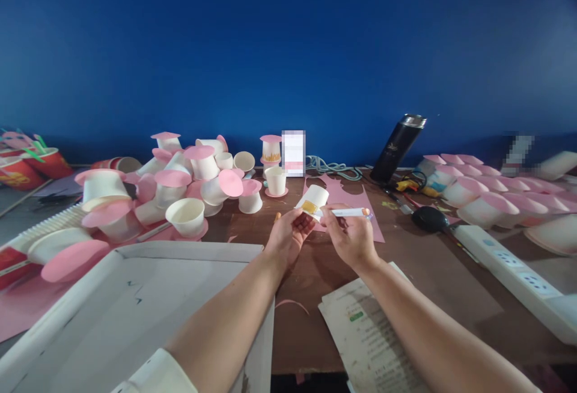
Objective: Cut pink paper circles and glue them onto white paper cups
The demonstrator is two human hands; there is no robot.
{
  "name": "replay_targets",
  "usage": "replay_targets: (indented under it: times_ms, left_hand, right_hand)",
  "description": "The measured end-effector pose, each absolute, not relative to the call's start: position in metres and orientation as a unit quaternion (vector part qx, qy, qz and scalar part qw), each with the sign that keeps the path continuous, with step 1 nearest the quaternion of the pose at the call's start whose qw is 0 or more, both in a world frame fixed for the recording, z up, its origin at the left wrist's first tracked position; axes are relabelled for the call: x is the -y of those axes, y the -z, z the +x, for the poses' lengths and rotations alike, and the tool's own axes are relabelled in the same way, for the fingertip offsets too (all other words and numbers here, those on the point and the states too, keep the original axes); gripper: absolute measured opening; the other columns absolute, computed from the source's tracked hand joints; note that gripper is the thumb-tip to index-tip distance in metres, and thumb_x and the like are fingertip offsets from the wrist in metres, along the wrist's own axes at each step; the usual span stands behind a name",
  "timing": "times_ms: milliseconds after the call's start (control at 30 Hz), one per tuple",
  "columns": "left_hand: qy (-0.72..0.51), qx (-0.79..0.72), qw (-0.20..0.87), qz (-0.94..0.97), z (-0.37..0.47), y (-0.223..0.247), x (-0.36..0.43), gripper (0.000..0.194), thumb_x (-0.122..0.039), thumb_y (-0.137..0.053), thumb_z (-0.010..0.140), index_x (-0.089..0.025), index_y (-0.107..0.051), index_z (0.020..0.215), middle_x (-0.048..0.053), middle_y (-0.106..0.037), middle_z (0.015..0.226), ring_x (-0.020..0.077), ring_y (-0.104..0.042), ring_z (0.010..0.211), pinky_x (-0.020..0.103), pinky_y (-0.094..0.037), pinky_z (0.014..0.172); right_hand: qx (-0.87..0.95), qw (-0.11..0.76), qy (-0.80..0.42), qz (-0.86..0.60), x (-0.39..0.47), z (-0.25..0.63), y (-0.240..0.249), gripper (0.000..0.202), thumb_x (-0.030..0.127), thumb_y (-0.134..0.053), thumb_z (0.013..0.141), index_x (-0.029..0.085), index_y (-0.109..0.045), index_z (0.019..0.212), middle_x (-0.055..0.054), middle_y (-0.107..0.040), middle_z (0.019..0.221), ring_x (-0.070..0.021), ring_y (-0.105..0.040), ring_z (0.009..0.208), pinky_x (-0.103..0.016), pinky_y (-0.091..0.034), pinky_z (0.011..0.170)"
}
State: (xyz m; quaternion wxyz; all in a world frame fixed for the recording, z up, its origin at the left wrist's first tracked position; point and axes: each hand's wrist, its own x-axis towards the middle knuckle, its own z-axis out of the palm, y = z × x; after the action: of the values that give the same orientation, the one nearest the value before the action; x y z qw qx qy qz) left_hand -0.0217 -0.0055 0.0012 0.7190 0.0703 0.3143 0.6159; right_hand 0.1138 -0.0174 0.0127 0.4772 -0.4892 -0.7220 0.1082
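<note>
Near the middle of the table, my left hand (pixel 291 234) is closed round a small white paper cup (pixel 318 194) that lies tilted in its fingers. A yellow patch (pixel 309 207) shows on the cup's side. My right hand (pixel 351 240) grips a white marker (pixel 349 213), its left end close to the cup. Whether the tip touches the cup I cannot tell. Beneath and behind both hands lies a cut sheet of pink paper (pixel 374 225). An upright white cup on a pink disc (pixel 276 181) stands just beyond my left hand.
Several white cups with pink discs (pixel 205 167) crowd the left side, behind a shallow white box (pixel 189 297). Rows of similar cups (pixel 489 207) stand at right, near a power strip (pixel 509 273). A black bottle (pixel 396 149) leans by the blue wall. Papers (pixel 360 327) lie under my right forearm.
</note>
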Motion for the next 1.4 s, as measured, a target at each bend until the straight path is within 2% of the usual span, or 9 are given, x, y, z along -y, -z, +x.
replay_targets:
  times_ms: [133,467,700,867,1000,1400]
  left_hand:
    - [-0.618,-0.311,0.718,0.074,-0.0214,-0.0014,0.0054,0.012,-0.007,-0.054,0.081,-0.009,-0.061,0.071,0.007,-0.062,0.064,0.0118,-0.060,0.059,0.025,-0.054,0.066]
    - [-0.623,-0.308,0.715,0.081,-0.0209,-0.0003,0.0046,0.012,-0.006,-0.055,0.081,-0.009,-0.061,0.071,0.007,-0.062,0.065,0.0124,-0.061,0.062,0.026,-0.054,0.069]
    - [-0.619,-0.320,0.713,0.081,-0.0191,-0.0014,0.0047,0.014,-0.005,-0.052,0.081,-0.008,-0.061,0.072,0.009,-0.065,0.070,0.0124,-0.062,0.063,0.027,-0.054,0.071]
    - [-0.619,-0.315,0.714,0.089,-0.0197,-0.0003,0.0052,0.013,-0.006,-0.053,0.082,-0.008,-0.061,0.072,0.009,-0.064,0.069,0.0127,-0.062,0.064,0.027,-0.054,0.071]
    - [-0.618,-0.318,0.714,0.090,-0.0204,-0.0006,0.0050,0.013,-0.005,-0.053,0.082,-0.008,-0.062,0.073,0.010,-0.065,0.069,0.0126,-0.061,0.063,0.027,-0.054,0.071]
    - [-0.617,-0.316,0.715,0.089,-0.0198,-0.0004,0.0054,0.014,-0.007,-0.054,0.082,-0.010,-0.060,0.070,0.008,-0.063,0.067,0.0123,-0.061,0.063,0.027,-0.053,0.072]
  right_hand:
    - [0.719,0.479,-0.116,-0.490,0.0178,0.1136,-0.0125,0.026,0.038,-0.050,0.090,0.018,-0.068,0.087,-0.004,-0.071,0.072,-0.0168,-0.065,0.060,-0.025,-0.049,0.060]
    - [0.722,0.478,-0.094,-0.491,0.0167,0.1139,-0.0121,0.025,0.036,-0.050,0.090,0.018,-0.068,0.087,-0.005,-0.072,0.075,-0.0175,-0.067,0.065,-0.026,-0.050,0.063]
    - [0.711,0.496,-0.085,-0.491,0.0143,0.1143,-0.0115,0.028,0.036,-0.048,0.090,0.017,-0.068,0.096,-0.008,-0.071,0.082,-0.0175,-0.067,0.069,-0.025,-0.050,0.060]
    - [0.706,0.484,-0.066,-0.513,0.0155,0.1136,-0.0130,0.028,0.038,-0.049,0.090,0.017,-0.068,0.089,-0.007,-0.071,0.074,-0.0186,-0.066,0.067,-0.025,-0.050,0.058]
    - [0.703,0.487,-0.063,-0.515,0.0156,0.1127,-0.0130,0.029,0.037,-0.047,0.090,0.017,-0.068,0.093,-0.007,-0.071,0.075,-0.0185,-0.066,0.067,-0.025,-0.050,0.060]
    - [0.701,0.474,-0.046,-0.530,0.0162,0.1122,-0.0153,0.032,0.041,-0.047,0.090,0.017,-0.068,0.088,-0.007,-0.070,0.070,-0.0187,-0.064,0.063,-0.027,-0.049,0.060]
